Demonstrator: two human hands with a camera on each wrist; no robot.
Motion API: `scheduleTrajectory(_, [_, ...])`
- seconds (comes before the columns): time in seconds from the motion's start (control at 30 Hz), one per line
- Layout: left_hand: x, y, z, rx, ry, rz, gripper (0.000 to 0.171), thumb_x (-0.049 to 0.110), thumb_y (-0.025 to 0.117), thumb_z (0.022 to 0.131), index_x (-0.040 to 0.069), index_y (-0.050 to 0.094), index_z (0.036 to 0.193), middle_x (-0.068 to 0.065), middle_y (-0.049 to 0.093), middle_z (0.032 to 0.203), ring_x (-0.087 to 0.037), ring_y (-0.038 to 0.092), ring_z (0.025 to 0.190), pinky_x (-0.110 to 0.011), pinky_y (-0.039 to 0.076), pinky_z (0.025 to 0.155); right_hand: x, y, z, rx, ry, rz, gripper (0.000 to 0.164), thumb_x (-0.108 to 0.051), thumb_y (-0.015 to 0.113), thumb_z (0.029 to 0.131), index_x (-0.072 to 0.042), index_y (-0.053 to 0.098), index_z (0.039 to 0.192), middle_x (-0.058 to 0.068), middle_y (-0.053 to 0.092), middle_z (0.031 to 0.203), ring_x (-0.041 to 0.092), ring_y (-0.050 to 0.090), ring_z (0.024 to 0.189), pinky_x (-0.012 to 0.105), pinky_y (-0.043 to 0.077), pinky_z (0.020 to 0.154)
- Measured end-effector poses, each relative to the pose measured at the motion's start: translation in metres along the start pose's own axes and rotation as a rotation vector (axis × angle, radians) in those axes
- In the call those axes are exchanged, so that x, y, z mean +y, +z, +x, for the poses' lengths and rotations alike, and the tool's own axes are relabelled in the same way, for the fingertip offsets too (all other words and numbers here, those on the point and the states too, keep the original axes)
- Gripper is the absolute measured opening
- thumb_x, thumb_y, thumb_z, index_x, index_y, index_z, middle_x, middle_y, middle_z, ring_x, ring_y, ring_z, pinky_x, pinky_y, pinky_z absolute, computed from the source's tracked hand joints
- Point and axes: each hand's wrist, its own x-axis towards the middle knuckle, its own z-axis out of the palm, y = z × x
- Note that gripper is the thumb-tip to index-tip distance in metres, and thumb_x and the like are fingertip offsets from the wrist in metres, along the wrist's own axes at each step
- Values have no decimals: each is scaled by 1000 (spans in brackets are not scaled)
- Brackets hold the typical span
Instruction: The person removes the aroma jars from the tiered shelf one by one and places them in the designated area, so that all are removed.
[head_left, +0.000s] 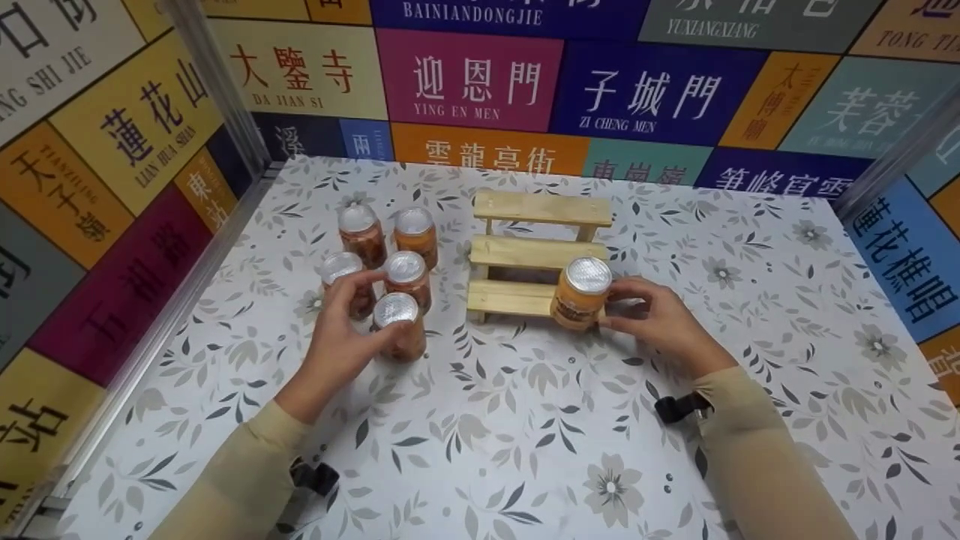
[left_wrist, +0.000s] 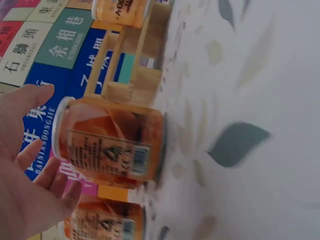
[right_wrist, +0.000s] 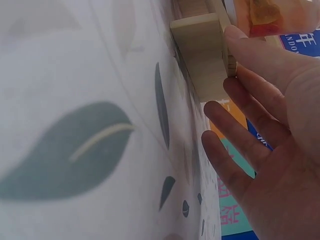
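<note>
A wooden three-step rack (head_left: pixel 517 251) stands on the table. On the right end of its lowest step sits a jar of orange fruit (head_left: pixel 579 296) with a silvery lid. My right hand (head_left: pixel 660 319) is at that jar's right side; the right wrist view shows the thumb at its lower edge and the other fingers loosely extended, not wrapped round it. My left hand (head_left: pixel 341 337) is among the jars on the left, thumb and fingers spread about the front jar (head_left: pixel 401 330). In the left wrist view a gap shows between most fingers and this jar (left_wrist: pixel 112 142).
Behind the front jar stand several similar jars, among them a back-left jar (head_left: pixel 362 236), a back-right jar (head_left: pixel 416 238) and a middle jar (head_left: pixel 409 277). A leaf-patterned cloth (head_left: pixel 525 450) covers the table. Panels with lettering (head_left: pixel 469 79) rise behind it.
</note>
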Motion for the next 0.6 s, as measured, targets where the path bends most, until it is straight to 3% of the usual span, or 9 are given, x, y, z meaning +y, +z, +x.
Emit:
scheduleTrajectory(0.1, [14, 5, 7, 11, 108, 63, 71, 12, 91, 78, 9, 55, 140, -13, 53, 136, -27, 52, 117, -33, 49, 98, -1, 1, -1, 2, -17, 15, 47, -16, 85, 87, -7, 68, 129, 10, 64, 133, 32, 63, 125, 51, 53, 104])
scheduleTrajectory(0.2, [28, 15, 12, -20, 171, 61, 71, 14, 91, 79, 9, 55, 140, -10, 52, 138, -32, 53, 125, -41, 52, 103, -1, 2, -2, -5, -17, 27, 48, -15, 84, 87, -7, 67, 130, 11, 65, 133, 33, 62, 125, 51, 52, 105])
scheduleTrajectory(0.27, [36, 24, 16, -64, 174, 10, 70, 14, 90, 80, 8, 54, 141, -8, 52, 140, -32, 54, 128, -48, 53, 105, 0, 2, -4, -9, -11, 26, 48, -14, 84, 87, -6, 67, 131, 12, 64, 133, 34, 62, 125, 51, 52, 105])
scheduleTrajectory(0.43, [50, 53, 26, -158, 108, -73, 68, 15, 87, 83, 12, 53, 142, -2, 54, 142, -21, 54, 129, -41, 52, 108, 0, 1, -5, 3, 0, 20, 48, -15, 84, 87, -7, 67, 131, 10, 64, 134, 33, 63, 124, 50, 52, 106])
scheduleTrajectory(0.6, [54, 77, 35, -207, 105, -89, 66, 15, 86, 83, 11, 54, 141, -5, 55, 140, -28, 55, 131, -37, 53, 107, 0, 1, -1, -2, 8, 15, 49, -19, 85, 86, -11, 67, 131, 8, 63, 135, 32, 63, 125, 50, 51, 108])
